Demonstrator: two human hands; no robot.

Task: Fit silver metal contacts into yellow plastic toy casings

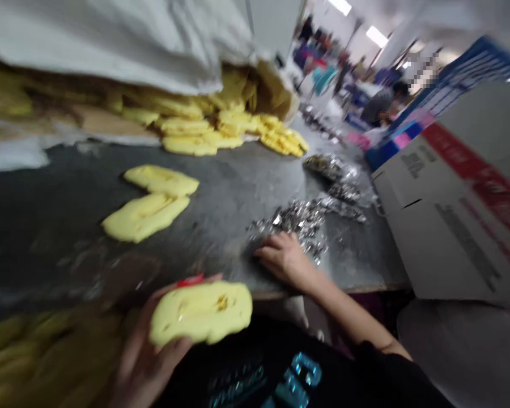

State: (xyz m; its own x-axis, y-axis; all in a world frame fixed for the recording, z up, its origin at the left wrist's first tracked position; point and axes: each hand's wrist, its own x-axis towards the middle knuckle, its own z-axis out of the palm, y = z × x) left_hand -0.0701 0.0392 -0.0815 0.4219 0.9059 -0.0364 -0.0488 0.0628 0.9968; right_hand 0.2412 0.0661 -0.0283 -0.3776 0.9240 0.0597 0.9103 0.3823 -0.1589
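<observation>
Tipping looks the main risk for the yellow foam-like oblong piece [202,313] at the near side of the grey worktop [225,226], since the left hand [147,348] pinches mainly its left half. The right hand [287,262] rests, fingers bent, by shiny silver pieces [304,221]; whether it pinches any, I cannot tell.

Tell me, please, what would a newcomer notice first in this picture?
Probably the bright yellow piece in the left hand, low in the middle of the picture. Next, the shiny silver bits scattered on the dark table, by the right hand. Then the large red-and-white box, at the right side.
</observation>
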